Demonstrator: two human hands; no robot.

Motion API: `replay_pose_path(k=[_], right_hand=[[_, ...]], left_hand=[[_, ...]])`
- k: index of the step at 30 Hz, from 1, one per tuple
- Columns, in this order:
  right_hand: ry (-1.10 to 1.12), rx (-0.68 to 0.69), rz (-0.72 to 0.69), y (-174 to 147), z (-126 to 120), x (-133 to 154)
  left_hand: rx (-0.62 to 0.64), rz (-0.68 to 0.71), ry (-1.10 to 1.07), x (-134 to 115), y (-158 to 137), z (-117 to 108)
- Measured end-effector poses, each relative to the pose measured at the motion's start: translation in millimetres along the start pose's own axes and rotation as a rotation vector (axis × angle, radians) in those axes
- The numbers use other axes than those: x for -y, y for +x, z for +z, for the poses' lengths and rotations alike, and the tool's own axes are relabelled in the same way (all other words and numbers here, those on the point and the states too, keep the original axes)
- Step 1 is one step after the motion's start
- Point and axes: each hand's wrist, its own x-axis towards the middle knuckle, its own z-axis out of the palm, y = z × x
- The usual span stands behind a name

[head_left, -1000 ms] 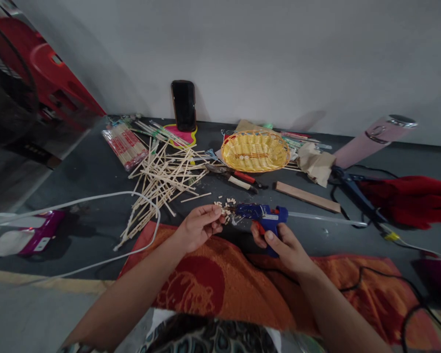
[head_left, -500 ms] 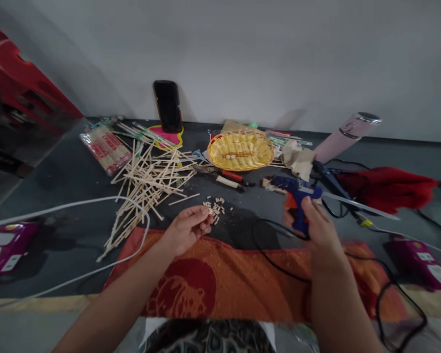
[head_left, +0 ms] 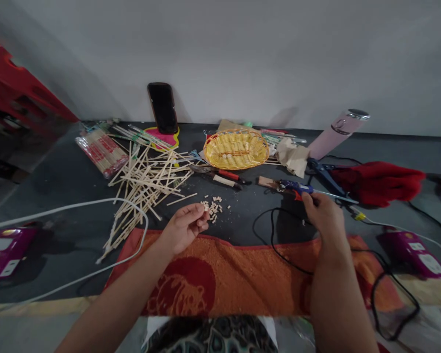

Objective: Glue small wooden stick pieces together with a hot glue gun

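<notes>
My left hand (head_left: 187,223) is closed in a pinch beside a small pile of cut wooden stick pieces (head_left: 215,205). A pale small piece of stick seems to be between its thumb and fingertip, partly hidden. My right hand (head_left: 324,213) grips the blue hot glue gun (head_left: 296,187), which lies low over the table with its nozzle at a small wooden block (head_left: 267,182). A glue stick (head_left: 336,196) juts from its back, and its black cable (head_left: 274,235) loops toward me.
Loose wooden sticks (head_left: 143,181) are heaped left, by a packet of sticks (head_left: 105,152). Pliers (head_left: 224,180) lie before a yellow wicker basket (head_left: 237,149). A phone (head_left: 163,108), pink flask (head_left: 338,133), red cloth (head_left: 378,184) and orange towel (head_left: 242,279) surround the work.
My right hand has lowered the hot glue gun and turned it flatter, bringing its nozzle to the wooden block. My left hand keeps its pinch by the pile. The view has shifted slightly.
</notes>
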Motion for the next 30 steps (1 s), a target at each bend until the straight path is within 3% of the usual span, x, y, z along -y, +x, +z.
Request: replay_pose_path(k=[3, 6, 8, 11, 13, 15, 20, 30], right_hand=[[-0.101, -0.126, -0.025, -4.9, -6.8, 9.3], [0.000, -0.250, -0.292, -23.6, -16.1, 43.5], [0.137, -0.119, -0.525, -44.6, -18.4, 77.6], [0.264, 0.227, -0.890, -80.0, -10.1, 129.1], [0.265, 0.389, -1.019, -97.7, 2.4, 153.3], [0.226, 0.441, -1.034, -106.8, 17.3, 165.9], [0.214, 0.397, -0.976, -105.8, 44.9, 165.8], [0.098, 0.365, -0.982, -105.8, 50.7, 165.9]], left_hand=[[-0.013, 0.016, -0.011, -0.7, -0.1, -0.7], [-0.021, 0.017, -0.021, -1.1, -0.7, 0.0], [-0.028, 0.014, -0.018, -1.3, -1.0, 0.5], [-0.046, 0.018, -0.007, -1.9, -1.1, 0.6], [-0.053, 0.030, -0.007, -2.7, -0.9, 0.2], [-0.054, 0.046, -0.019, -3.4, -0.5, -0.1], [-0.032, 0.038, -0.041, -4.1, 0.0, -0.1], [-0.007, 0.006, -0.020, -1.0, -0.5, 2.9]])
